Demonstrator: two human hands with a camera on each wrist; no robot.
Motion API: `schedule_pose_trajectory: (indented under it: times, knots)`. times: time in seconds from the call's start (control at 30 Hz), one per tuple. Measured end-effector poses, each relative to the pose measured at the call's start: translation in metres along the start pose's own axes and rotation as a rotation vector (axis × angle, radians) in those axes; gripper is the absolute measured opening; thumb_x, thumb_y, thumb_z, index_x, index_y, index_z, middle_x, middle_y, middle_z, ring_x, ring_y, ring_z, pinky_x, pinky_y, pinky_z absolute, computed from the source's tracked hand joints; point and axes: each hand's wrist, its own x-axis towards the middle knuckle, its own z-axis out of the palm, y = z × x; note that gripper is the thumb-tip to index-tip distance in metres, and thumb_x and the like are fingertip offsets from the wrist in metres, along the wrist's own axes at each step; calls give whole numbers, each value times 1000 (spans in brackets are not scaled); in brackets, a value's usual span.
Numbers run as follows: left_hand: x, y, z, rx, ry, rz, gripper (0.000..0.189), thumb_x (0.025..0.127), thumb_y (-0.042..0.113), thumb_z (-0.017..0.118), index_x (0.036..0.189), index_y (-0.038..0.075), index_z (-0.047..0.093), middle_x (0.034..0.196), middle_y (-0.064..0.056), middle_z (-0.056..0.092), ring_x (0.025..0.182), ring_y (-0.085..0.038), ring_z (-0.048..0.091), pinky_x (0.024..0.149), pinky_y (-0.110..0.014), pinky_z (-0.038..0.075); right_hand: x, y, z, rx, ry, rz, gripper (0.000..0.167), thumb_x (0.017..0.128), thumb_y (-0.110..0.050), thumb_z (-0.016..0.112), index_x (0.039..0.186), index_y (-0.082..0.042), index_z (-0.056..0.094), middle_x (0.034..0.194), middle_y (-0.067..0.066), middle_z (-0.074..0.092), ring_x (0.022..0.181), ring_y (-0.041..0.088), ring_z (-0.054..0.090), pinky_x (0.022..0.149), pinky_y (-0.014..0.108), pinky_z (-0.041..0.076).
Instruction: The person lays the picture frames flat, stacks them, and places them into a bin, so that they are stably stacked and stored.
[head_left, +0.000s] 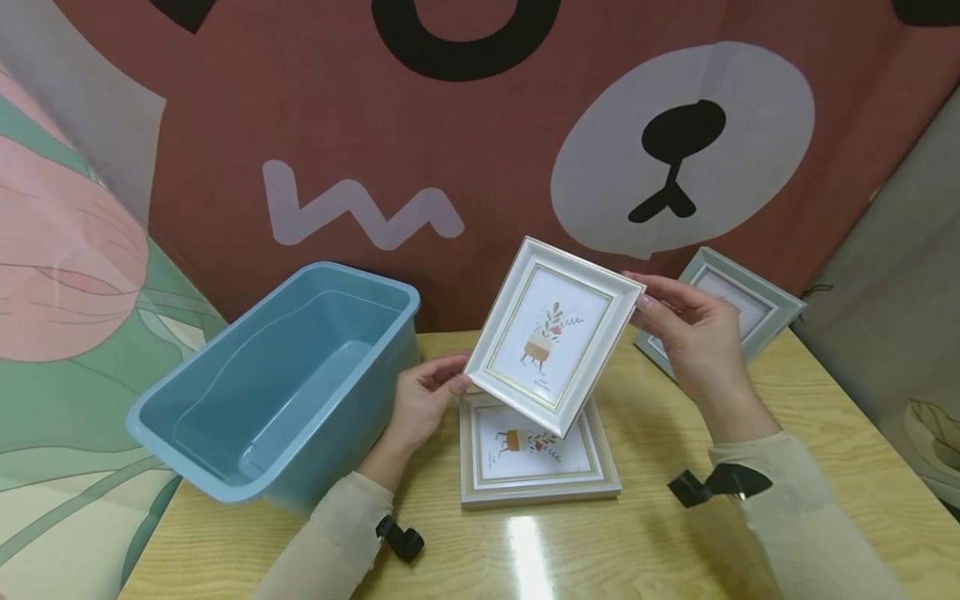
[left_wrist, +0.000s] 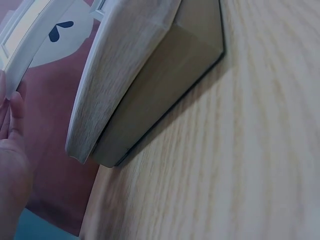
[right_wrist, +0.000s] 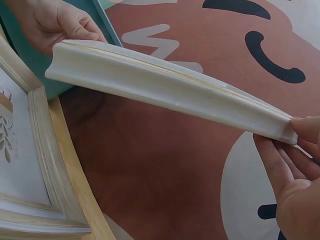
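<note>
A white picture frame [head_left: 553, 333] with a thin gold inner line and a potted-plant print is held tilted above the table. My left hand [head_left: 422, 402] pinches its lower left corner between thumb and fingers. At the opposite, upper right corner, my right hand [head_left: 701, 337] grips the edge; the right wrist view shows the frame's side [right_wrist: 170, 90] between both hands. Directly beneath lies a pale wood-toned frame [head_left: 540, 492] with a similar print, partly covered from sight. In the left wrist view, it rests on another frame [left_wrist: 165, 90] in a stack.
Left of the hands stands a blue plastic tub [head_left: 367, 408]. Behind my right hand, a grey frame [head_left: 780, 325] leans at the table's back, partly hidden. The wooden table [head_left: 637, 533] ends against a reddish cloth [head_left: 480, 125] with a printed animal face.
</note>
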Motion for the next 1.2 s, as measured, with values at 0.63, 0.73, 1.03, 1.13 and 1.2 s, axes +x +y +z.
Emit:
schedule_pose_trajectory:
  times: [0.63,0.73,1.03,1.13,1.2]
  knots:
    - [1,2,3,-55,87,-18,26,89,-22,71,112,-29,62,110,16,79,86,-2,73,67,-17,60,-5,1,-9,-58,-23,5,32,99,9,70,130,16,69,123,1,82,109,13,80,95,28,63]
    - [1,2,3,-43,105,-27,25,89,-22,71,111,-28,62,107,16,79,85,-3,74,67,-18,60,-6,2,-10,-34,-31,-3,32,98,12,69,130,17,68,124,2,82,110,13,80,95,29,64]
    - [-1,4,3,-39,134,-70,24,89,-22,71,111,-28,62,103,15,79,87,-5,75,73,-20,64,-13,3,-12,-50,-32,13,32,98,12,69,130,16,68,125,1,81,111,12,79,95,27,64]
    - [-2,5,3,-25,140,-77,24,90,-20,72,111,-26,64,104,12,80,91,-5,76,79,-21,65,-15,4,-12,-50,-25,16,32,98,12,69,130,16,69,125,1,82,111,12,79,95,27,63]
    - [-2,5,2,-13,145,-79,24,90,-19,73,111,-26,65,106,8,81,94,-6,77,82,-22,65,-16,4,-12,-44,-17,15,31,98,13,69,129,16,69,124,2,82,112,12,79,95,27,63]
